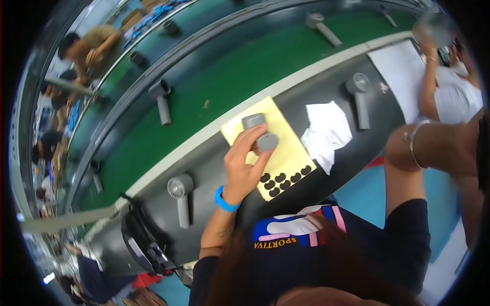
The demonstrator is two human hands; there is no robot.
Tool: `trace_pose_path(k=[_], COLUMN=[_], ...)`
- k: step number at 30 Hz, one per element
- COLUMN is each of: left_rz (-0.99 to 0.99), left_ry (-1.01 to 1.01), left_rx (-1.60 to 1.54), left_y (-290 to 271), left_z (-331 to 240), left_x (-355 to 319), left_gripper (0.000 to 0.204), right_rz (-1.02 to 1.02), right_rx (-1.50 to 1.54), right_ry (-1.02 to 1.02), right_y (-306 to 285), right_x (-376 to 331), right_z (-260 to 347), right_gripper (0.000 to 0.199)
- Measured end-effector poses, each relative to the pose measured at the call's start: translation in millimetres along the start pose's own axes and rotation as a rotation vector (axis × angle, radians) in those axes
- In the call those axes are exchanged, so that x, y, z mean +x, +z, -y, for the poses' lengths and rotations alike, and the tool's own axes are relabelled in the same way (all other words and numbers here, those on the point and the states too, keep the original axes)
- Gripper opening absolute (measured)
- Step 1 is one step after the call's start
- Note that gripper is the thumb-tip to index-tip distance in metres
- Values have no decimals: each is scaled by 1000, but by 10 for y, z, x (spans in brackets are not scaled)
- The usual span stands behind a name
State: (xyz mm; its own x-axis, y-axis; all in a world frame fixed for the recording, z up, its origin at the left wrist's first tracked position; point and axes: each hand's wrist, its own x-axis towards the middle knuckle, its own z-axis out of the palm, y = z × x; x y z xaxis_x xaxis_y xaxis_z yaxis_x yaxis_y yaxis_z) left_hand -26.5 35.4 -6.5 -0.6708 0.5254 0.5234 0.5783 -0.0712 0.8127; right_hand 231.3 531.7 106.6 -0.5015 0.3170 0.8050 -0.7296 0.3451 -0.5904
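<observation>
My left hand, with a blue band at its wrist, closes its fingers and thumb around a grey handheld fan. The fan's flat round end faces up, and another grey rounded part of it shows beyond my fingertips. Beneath it lies a yellow backing sheet with several black round stickers near its close edge. My right arm is bent at the right, and its forearm runs off toward the right edge; the hand itself is out of sight.
Two grey handheld fans lie on the black bench, one left and one right. Crumpled white paper sits beside the sheet. Further fans lie on the green conveyor. A black bag stands left; a co-worker sits right.
</observation>
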Motion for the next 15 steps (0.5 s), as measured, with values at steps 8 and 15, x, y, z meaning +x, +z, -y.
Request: trace_pose_path(k=[8,15], left_rz=[-73,-36], left_ry=[-93,-157], left_rx=[-76,-220], left_y=[-109,-116], left_z=[-67,-91], left_x=[-142,-179], left_gripper=[44,45], right_rz=[83,255], right_rx=[192,122], right_ry=[429,727], right_y=[3398,3783], right_x=[-338,-718], right_z=[-369,-378], right_gripper=[17,12])
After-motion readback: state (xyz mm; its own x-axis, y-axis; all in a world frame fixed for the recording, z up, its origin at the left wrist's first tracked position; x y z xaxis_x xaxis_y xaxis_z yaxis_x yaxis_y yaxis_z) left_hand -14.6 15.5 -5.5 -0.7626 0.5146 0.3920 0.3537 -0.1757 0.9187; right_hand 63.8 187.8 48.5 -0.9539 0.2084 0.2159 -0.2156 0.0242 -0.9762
